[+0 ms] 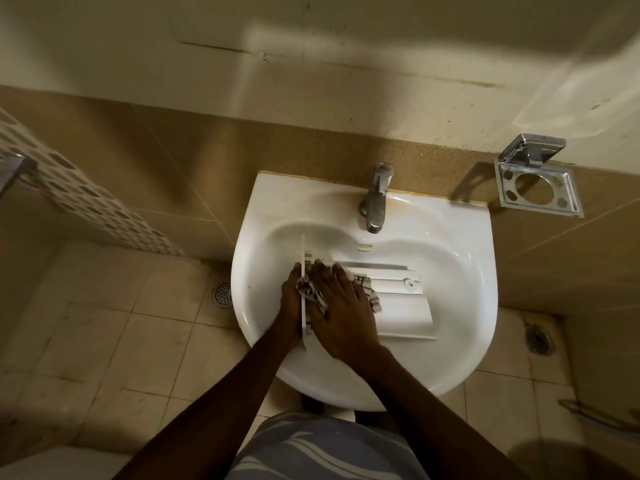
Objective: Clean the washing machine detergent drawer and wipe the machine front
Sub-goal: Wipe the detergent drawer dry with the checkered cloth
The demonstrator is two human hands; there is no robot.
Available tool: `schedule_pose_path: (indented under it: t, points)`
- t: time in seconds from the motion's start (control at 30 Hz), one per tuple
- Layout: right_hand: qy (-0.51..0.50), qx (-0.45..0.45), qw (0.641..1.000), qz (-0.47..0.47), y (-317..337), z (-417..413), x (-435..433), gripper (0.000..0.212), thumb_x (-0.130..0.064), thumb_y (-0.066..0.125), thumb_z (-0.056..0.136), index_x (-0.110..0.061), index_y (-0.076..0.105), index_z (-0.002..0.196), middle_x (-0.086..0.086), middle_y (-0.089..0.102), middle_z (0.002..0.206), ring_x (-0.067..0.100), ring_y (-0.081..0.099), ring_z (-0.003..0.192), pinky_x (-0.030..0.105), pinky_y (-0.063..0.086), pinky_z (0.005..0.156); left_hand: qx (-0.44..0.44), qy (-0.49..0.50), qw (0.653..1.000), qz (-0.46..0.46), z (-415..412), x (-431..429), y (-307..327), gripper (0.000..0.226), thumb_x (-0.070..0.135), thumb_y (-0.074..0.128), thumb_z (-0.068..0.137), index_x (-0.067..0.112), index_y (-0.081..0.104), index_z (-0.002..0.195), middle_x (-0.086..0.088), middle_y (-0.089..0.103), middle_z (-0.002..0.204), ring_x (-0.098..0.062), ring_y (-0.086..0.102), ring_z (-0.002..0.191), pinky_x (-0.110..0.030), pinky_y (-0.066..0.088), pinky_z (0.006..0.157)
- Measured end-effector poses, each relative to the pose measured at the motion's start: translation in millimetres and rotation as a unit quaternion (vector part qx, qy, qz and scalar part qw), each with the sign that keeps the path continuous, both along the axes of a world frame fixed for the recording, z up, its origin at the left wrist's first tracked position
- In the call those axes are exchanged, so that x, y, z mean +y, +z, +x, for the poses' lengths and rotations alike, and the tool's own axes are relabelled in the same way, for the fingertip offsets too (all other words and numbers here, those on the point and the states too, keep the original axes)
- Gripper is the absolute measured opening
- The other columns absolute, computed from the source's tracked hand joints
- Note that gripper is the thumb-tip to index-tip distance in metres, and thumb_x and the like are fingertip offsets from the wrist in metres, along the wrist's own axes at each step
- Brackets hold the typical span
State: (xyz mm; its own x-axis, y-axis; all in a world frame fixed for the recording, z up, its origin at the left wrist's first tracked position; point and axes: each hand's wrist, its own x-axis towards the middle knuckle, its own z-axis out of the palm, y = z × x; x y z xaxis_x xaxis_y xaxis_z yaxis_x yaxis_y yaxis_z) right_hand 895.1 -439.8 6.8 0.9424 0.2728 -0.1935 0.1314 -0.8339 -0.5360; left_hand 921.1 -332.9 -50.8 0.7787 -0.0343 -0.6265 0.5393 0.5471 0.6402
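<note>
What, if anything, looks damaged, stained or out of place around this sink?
A long dark crack runs across the cream wall above the tiles, and a brownish stain marks the white ceramic sink rim beside the chrome tap. The wall-mounted chrome holder sits empty.

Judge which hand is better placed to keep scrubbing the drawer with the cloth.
Right. The right hand already presses the cloth onto the detergent drawer in the sink, while the left hand grips the drawer's front panel, steadying it.
</note>
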Motion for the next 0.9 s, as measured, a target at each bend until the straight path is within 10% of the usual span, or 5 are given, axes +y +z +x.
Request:
schedule_pose_path:
  t: [0.23, 0.33, 0.53, 0.67, 0.9]
  points:
    - [-0.043, 0.008, 0.999, 0.008, -7, 32, -21, 0.055, -0.041, 0.039, 0.099, -0.029, 0.030, 0.152, -0.004, 0.037, 0.155, 0.017, 0.031, 0.144, 0.042, 0.026, 0.118, 0.017, -0.057, 0.998, 0.036, 5, 5, 1, 0.076, 0.074, 0.040, 0.089, 0.015, 0.060, 0.133, -0.015, 0.071, 0.119, -0.031, 0.069, 0.107, -0.044, 0.054, 0.094]
    - [-0.047, -0.031, 0.994, -0.097, -16, 14, -73, 0.062, -0.055, 0.032, 0.092, -0.027, 0.042, 0.146, 0.002, 0.049, 0.148, 0.022, 0.043, 0.137, 0.041, 0.029, 0.115, 0.025, -0.081, 0.996, 0.041, 9, 8, -2, 0.100, 0.089, 0.054, 0.066, 0.011, 0.064, 0.128, -0.017, 0.069, 0.104, -0.029, 0.068, 0.080, -0.036, 0.053, 0.069]
    - [-0.138, 0.003, 0.963, -0.233, -30, 40, -90, 0.067, -0.054, 0.024, 0.095, -0.018, 0.032, 0.151, 0.009, 0.037, 0.155, 0.028, 0.029, 0.144, 0.043, 0.021, 0.117, 0.038, -0.100, 0.994, 0.013, 17, 11, 10, 0.092, 0.073, 0.052, 0.081, -0.002, 0.055, 0.134, -0.014, 0.070, 0.091, -0.022, 0.070, 0.068, -0.030, 0.056, 0.057]
    - [-0.055, -0.026, 0.987, -0.148, -17, 9, -45, 0.067, -0.054, 0.021, 0.095, -0.020, 0.033, 0.151, 0.007, 0.037, 0.155, 0.028, 0.031, 0.144, 0.045, 0.024, 0.118, 0.061, -0.101, 0.992, 0.052, 22, 11, 13, 0.065, 0.063, 0.057, 0.084, 0.006, 0.069, 0.113, -0.020, 0.069, 0.098, -0.027, 0.068, 0.078, -0.032, 0.055, 0.066]
    - [-0.105, -0.067, 0.980, -0.153, -14, -2, -104, 0.060, -0.051, 0.039, 0.092, -0.020, 0.050, 0.142, 0.008, 0.054, 0.142, 0.029, 0.048, 0.133, 0.043, 0.035, 0.111, 0.115, -0.167, 0.976, 0.074, 37, 25, 6, 0.099, 0.076, 0.075, 0.060, 0.008, 0.059, 0.130, -0.023, 0.064, 0.115, -0.040, 0.064, 0.097, -0.054, 0.049, 0.096]
